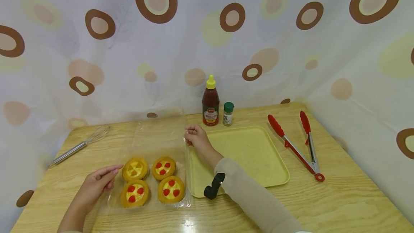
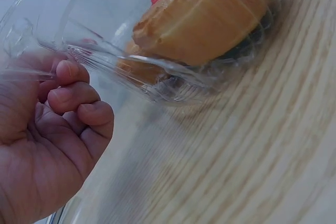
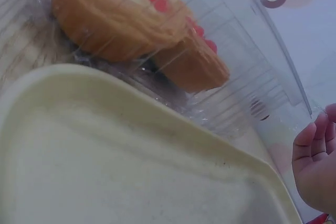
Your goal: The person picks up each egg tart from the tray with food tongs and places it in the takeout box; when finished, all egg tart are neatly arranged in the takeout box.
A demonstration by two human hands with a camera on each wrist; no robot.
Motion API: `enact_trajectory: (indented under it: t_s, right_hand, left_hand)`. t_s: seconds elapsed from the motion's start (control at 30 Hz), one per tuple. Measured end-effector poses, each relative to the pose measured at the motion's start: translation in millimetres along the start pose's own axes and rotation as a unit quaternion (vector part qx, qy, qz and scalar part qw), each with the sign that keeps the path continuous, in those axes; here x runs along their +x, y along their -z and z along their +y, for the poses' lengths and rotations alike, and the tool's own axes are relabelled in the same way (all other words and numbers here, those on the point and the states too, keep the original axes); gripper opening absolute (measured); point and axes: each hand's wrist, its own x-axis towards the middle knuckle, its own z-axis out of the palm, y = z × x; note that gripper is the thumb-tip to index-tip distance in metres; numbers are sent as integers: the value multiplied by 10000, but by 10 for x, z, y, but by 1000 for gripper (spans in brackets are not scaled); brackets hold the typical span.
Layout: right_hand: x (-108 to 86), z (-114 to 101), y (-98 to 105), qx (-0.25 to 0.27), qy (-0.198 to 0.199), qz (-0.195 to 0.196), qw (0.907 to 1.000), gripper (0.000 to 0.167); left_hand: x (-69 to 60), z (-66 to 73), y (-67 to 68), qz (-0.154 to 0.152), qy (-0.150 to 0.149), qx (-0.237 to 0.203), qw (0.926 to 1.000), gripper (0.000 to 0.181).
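Note:
A clear plastic clamshell box (image 1: 185, 201) lies on the table with its lid (image 1: 160, 132) raised at the back. Inside sit several tarts: one topped with yellow pieces (image 1: 134, 169), the others with red berries, such as the front right tart (image 1: 171, 190). At the box's left side, my left hand (image 1: 95, 186) pinches the thin plastic edge between thumb and fingers, as the left wrist view shows. My right hand (image 1: 199, 142) pinches the right edge of the lid near a yellow tray (image 1: 249, 154). In the right wrist view its fingertips (image 3: 307, 131) meet the lid's corner.
Behind the tray stand a ketchup bottle (image 1: 211, 105) with a yellow cap and a green-capped spice jar (image 1: 228, 114). Red-tipped tongs (image 1: 299, 154) lie spread at the right. A whisk (image 1: 81, 145) lies at the far left. A patterned curtain (image 1: 194, 46) hangs behind the table.

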Motion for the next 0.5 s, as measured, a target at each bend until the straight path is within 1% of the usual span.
enact_trajectory:
  t_s: [0.13, 0.3, 0.4, 0.5]
  right_hand:
    - [-46, -12, 32, 84, -17, -61, 9999, 21]
    - [-118, 9, 81, 203, 77, -207, 9995, 16]
    - [-162, -3, 103, 237, 250, -403, 9986, 14]
    - [-191, -45, 120, 104, 479, -659, 9966, 13]
  left_hand:
    - [-5, -16, 2, -7, 31, -43, 10000, 33]
    - [-33, -5, 1, -62, 32, -17, 10000, 33]
    - [-49, -2, 0, -71, -27, 5, 10000, 33]
    - [-54, -7, 1, -67, -55, 18, 10000, 33]
